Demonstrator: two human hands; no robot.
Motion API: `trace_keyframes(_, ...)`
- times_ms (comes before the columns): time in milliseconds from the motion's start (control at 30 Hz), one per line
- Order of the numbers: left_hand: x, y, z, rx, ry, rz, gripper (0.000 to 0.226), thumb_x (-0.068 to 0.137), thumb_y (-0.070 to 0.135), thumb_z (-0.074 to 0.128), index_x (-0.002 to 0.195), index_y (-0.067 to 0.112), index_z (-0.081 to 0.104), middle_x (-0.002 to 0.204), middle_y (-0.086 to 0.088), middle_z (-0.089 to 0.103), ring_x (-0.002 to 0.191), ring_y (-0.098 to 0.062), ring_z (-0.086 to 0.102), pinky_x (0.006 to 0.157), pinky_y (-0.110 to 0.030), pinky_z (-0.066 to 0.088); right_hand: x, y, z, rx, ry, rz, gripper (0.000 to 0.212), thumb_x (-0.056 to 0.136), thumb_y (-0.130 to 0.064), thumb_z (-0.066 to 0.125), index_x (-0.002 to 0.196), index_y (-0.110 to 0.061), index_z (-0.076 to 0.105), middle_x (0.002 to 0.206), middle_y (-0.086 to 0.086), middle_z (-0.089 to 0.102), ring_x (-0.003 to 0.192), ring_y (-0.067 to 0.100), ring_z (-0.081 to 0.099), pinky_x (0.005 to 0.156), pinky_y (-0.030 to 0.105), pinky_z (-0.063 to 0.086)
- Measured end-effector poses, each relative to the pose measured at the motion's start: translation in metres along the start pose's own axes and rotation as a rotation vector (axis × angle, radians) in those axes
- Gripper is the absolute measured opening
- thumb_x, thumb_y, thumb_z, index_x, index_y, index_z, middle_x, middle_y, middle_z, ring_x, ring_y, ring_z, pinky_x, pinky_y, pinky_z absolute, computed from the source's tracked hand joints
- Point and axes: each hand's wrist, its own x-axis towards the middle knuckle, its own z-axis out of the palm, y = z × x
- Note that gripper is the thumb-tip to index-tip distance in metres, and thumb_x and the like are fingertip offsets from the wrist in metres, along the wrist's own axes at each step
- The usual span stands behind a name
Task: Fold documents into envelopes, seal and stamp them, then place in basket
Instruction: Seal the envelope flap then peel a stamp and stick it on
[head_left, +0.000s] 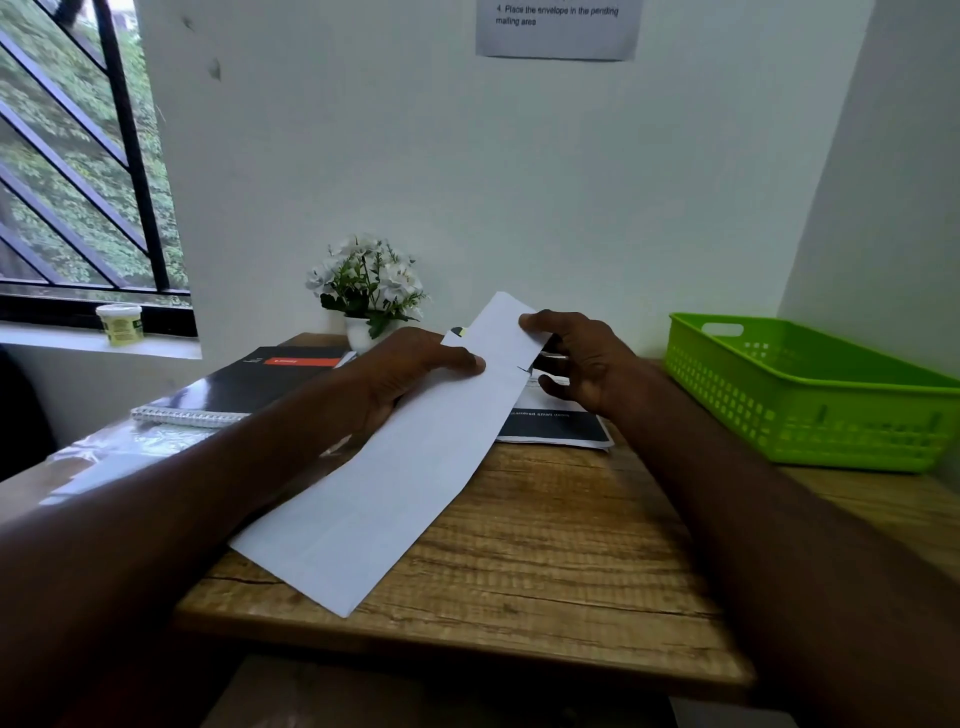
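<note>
Folded paper (410, 457) mid-frame over the surface (545, 545), left hand (415, 374) pinching its edge, right hand (576, 358) pinching the far end; light, floppy, so grip near the edges.

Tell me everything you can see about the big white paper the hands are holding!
The long white folded paper is plain and blank on the side facing up, smooth, with crisp edges. It lies slanted across the wooden desk, near corner poking past the front edge, far end raised. The left hand grips its left edge, thumb on top; the right hand pinches the far end.
</note>
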Motion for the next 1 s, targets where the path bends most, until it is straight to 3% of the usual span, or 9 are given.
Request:
trace_keyframes(200,0.0013,-0.0006,-0.0011,0.015,0.007,0.000,0.026,0.082,0.013,0.080,0.105,0.003,0.074,0.096,-0.020,0.077,0.070,-0.028,0.073,0.071,-0.036,0.061,-0.0024,-0.0017,0.0031,-0.033,-0.036,0.048,0.026,0.078,-0.028,0.079,0.099,-0.020,0.066,0.099,0.003,0.071,0.082,0.020,0.068,0.077,0.038,0.044)
trace_keyframes(400,-0.0011,0.0012,0.0002,0.000,-0.004,-0.009,0.023,0.084,0.012,0.078,0.104,0.003,0.073,0.091,-0.019,0.077,0.067,-0.026,0.074,0.064,-0.033,0.061,-0.0017,0.0000,0.0017,-0.011,0.013,-0.002,0.016,0.084,-0.026,0.079,0.090,-0.018,0.066,0.090,0.002,0.071,0.084,0.020,0.068,0.075,0.035,0.045)
trace_keyframes(700,-0.0021,0.0016,0.0001,0.004,0.007,-0.009,0.012,0.084,0.011,0.077,0.094,0.007,0.072,0.086,-0.017,0.076,0.065,-0.025,0.072,0.066,-0.032,0.061,-0.0068,-0.0004,0.0025,-0.074,-0.087,0.065,0.017,0.083,-0.026,0.077,0.095,-0.018,0.065,0.095,0.003,0.069,0.078,0.018,0.065,0.077,0.035,0.046)
trace_keyframes(833,-0.0010,0.0014,-0.0007,0.005,-0.002,-0.011,0.021,0.084,0.013,0.078,0.102,0.005,0.072,0.091,-0.018,0.077,0.069,-0.027,0.073,0.072,-0.035,0.060,-0.0057,0.0001,0.0053,-0.046,-0.036,0.026,0.022,0.082,-0.027,0.079,0.098,-0.018,0.067,0.094,0.003,0.069,0.074,0.017,0.066,0.072,0.032,0.047)
trace_keyframes(1000,-0.0014,0.0024,0.0001,0.040,0.014,-0.018,0.023,0.083,0.014,0.079,0.103,0.004,0.072,0.088,-0.017,0.077,0.066,-0.025,0.072,0.064,-0.032,0.061,-0.0059,-0.0001,0.0031,-0.048,-0.050,0.039,0.023,0.079,-0.023,0.079,0.098,-0.016,0.067,0.094,0.004,0.067,0.070,0.017,0.066,0.067,0.030,0.048)
